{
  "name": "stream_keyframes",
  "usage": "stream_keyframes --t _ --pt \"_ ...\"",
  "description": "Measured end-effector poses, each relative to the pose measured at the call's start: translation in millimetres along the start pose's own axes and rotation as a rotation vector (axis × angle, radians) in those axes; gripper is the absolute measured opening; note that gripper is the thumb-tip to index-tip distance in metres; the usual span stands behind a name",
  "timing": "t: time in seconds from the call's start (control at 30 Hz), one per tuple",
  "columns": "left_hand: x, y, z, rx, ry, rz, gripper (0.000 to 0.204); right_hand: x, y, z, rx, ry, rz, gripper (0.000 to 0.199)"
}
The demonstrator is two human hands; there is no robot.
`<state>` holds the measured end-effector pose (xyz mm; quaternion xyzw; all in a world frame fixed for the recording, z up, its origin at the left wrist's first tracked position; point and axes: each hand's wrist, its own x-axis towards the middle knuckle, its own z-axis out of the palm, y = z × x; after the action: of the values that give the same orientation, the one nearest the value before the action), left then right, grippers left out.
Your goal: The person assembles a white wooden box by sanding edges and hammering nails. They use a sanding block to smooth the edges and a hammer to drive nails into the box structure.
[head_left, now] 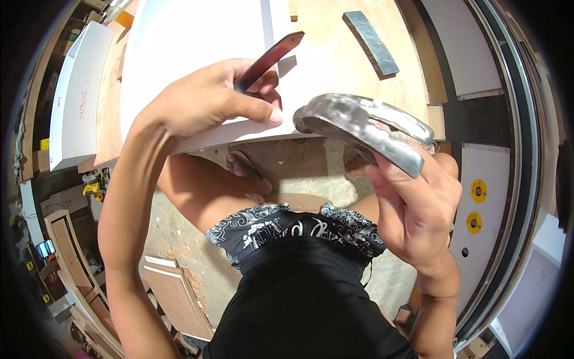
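Note:
My left hand grips a flat dark metal bar, like a chisel blade, angled up to the right over a white board. My thumb rests on the board's near edge. In my right hand is a worn grey metal hammer; its head points left and hangs just right of the left thumb, above the floor.
A grey sharpening stone or metal bar lies on the plywood bench beyond the board. A white panel stands at the left. Wood frames and offcuts lie on the dusty floor. My sandalled foot stands below the board's edge.

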<state>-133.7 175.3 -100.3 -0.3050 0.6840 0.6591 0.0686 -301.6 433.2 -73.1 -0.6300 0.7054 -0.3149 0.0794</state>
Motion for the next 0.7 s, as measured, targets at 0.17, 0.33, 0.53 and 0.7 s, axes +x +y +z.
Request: stream_keyframes --t 0.17,0.33,0.53,0.7 --pt "1.5 -5.4 0.5 0.047 -0.009 0.006 0.028 15.2 -7.1 -9.3 -0.081 -0.155 -0.006 0.042" --pt "4.7 -2.1 0.4 0.039 -0.017 0.024 0.029 8.8 -14.8 -17.0 -0.184 -0.015 -0.118 0.043" --pt "8.5 -7.7 0.1 0.075 0.029 -0.005 0.031 15.9 -2.3 -5.7 -0.143 -0.145 -0.049 0.04" --pt "8.1 -2.5 3.8 0.123 0.03 0.008 0.026 16.1 -9.8 -26.2 -0.126 0.005 -0.034 0.035"
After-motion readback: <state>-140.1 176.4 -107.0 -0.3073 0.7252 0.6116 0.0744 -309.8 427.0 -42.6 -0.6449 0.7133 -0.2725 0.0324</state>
